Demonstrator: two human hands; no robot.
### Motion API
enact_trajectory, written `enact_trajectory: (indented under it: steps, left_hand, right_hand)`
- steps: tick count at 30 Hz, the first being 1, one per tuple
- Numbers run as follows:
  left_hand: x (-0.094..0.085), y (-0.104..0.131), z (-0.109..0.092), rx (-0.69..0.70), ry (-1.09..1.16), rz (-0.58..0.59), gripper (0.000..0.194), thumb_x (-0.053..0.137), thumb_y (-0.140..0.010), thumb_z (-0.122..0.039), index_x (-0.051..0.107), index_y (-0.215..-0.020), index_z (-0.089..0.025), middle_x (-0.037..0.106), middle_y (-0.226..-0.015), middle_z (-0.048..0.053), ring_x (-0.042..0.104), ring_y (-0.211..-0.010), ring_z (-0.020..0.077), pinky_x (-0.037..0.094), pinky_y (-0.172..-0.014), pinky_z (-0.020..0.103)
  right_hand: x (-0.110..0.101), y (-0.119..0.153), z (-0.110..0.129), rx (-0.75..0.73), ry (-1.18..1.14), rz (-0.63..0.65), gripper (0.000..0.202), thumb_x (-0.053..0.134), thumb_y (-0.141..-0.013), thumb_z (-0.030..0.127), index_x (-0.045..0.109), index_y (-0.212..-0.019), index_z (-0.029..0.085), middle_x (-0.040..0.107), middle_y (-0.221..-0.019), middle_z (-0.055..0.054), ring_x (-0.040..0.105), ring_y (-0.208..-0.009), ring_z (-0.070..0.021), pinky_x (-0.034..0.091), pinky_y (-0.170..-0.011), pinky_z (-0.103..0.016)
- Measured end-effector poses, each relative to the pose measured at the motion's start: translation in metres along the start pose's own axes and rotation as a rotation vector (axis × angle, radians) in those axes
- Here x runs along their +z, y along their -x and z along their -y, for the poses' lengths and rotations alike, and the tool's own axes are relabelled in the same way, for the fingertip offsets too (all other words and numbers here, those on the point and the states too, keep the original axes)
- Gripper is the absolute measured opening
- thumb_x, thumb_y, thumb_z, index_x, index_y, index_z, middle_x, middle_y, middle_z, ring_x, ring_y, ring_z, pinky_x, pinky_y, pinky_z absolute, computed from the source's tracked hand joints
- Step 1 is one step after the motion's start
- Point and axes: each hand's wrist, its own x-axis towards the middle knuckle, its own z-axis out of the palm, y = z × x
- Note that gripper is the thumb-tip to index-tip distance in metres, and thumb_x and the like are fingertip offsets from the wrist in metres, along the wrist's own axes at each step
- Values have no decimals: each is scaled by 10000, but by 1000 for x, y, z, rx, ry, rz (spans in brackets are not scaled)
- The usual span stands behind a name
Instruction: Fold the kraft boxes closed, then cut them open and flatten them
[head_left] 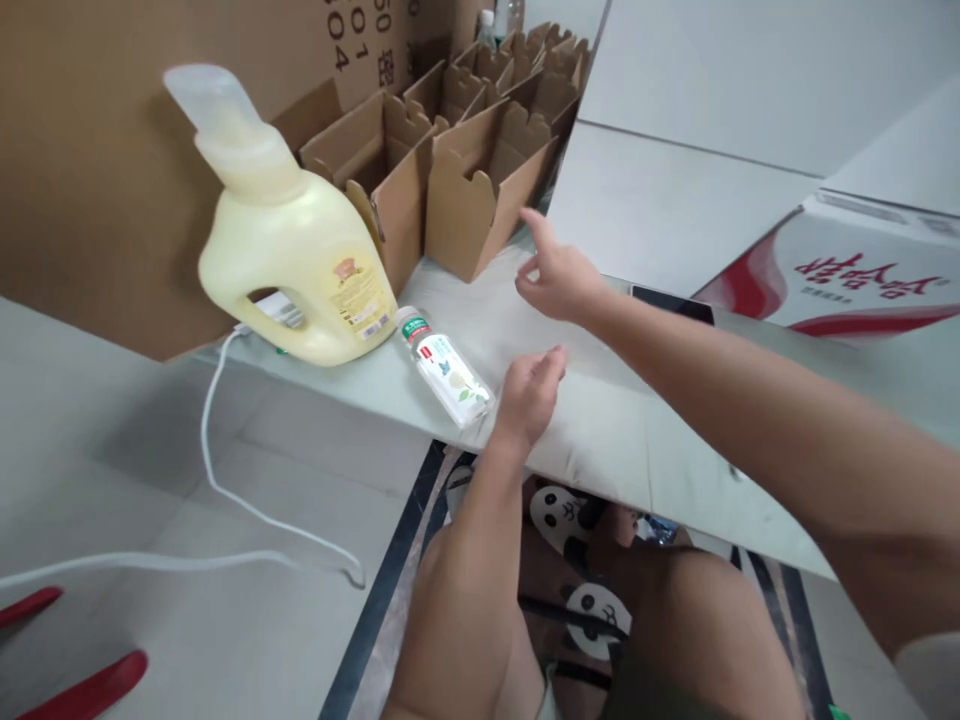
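Observation:
My left hand [529,393] is curled closed just above the pale cloth-covered surface [600,410], to the right of a clear bottle [450,372] with a white and green label, which lies on its side. Whether anything is inside that hand is hidden. My right hand [559,270] is farther forward, its index finger stretched toward the nearest open cardboard box [461,215], with thumb and another finger curled. Nothing shows in it. A large pale yellow jug [315,240] with a clear cap stands left of the bottle.
Several open cardboard boxes [397,185] stand in rows at the back, beside a big brown carton [90,180]. A white and red box [862,265] is at the right. A dark flat object [671,303] lies near my right forearm. A white cable [214,450] hangs at the left.

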Motion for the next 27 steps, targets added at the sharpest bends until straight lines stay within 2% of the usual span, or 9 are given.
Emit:
enact_trajectory:
  steps: [2, 5, 7, 9, 12, 17, 21, 24, 27]
  left_hand:
    - [2, -4, -1, 6, 38, 22, 516, 608, -904, -509, 360, -564, -210, 260, -513, -65, 248, -445, 67, 182, -455, 271]
    - [2, -8, -8, -64, 238, 61, 519, 585, -902, -517, 368, -545, -210, 243, -457, -71, 247, -397, 64, 179, -439, 267]
    - [-2, -8, -15, -161, 457, 94, 553, 499, -929, -569, 341, -537, -213, 168, -431, -82, 185, -368, 63, 164, -427, 259]
    - [-7, -7, -21, -234, 642, 98, 586, 387, -961, -614, 296, -543, -214, 115, -435, -84, 149, -366, 66, 175, -424, 250]
    - [-11, -3, -26, -265, 763, 57, 594, 268, -992, -629, 260, -570, -210, 109, -465, -73, 145, -389, 77, 210, -433, 244]
    - [-7, 6, -25, -268, 701, 21, 608, 174, -982, -688, 275, -621, -210, 139, -517, -54, 145, -451, 103, 263, -459, 260]
    - [2, 10, -22, -203, 630, 42, 691, 193, -877, -856, 416, -689, -229, 310, -563, -18, 323, -510, 134, 348, -489, 292]
    - [17, 11, -20, -147, 539, 64, 765, 236, -802, -932, 586, -906, -260, 582, -787, 53, 583, -746, 204, 476, -590, 323]
    - [34, 9, -18, -112, 434, 91, 716, 362, -822, -894, 625, -1124, -299, 669, -1107, 84, 648, -1088, 302, 547, -741, 386]
  right_hand:
    - [3, -38, 6, -47, 78, -31, 790, 650, -815, 252, 319, -1531, 223, 749, -1045, -87, 698, -942, -284, 533, -885, -439]
    - [2, -78, 3, -59, 149, -43, 600, 646, -836, 312, 454, -1399, 229, 724, -1046, -78, 684, -1002, -306, 531, -907, -470]
    - [-3, -88, -1, -28, 182, -49, 440, 677, -809, 317, 549, -1223, 237, 715, -1022, -81, 666, -1032, -329, 522, -932, -506]
    - [-11, -82, -4, 4, 188, -66, 320, 693, -793, 295, 572, -1086, 254, 708, -1008, -90, 648, -1056, -342, 507, -957, -528]
    - [-28, -49, -3, 30, 122, -115, 211, 658, -824, 261, 553, -1007, 261, 705, -995, -85, 630, -1060, -312, 490, -986, -507]
    - [-67, 41, -7, 181, 158, -228, 173, 594, -848, 176, 591, -1018, 213, 716, -933, -71, 658, -939, -250, 471, -985, -453]
    - [-92, 122, -35, 227, 28, -439, 292, 527, -811, 114, 653, -1042, 242, 724, -990, -61, 689, -931, -240, 512, -915, -410]
    - [-96, 176, -54, 193, -164, -654, 354, 505, -818, 108, 686, -1052, 303, 711, -1170, -40, 662, -1168, -254, 500, -1011, -425]
    - [-85, 214, -54, 159, -306, -757, 401, 547, -868, 178, 680, -1134, 447, 658, -1309, 46, 611, -1288, -271, 472, -1088, -492]
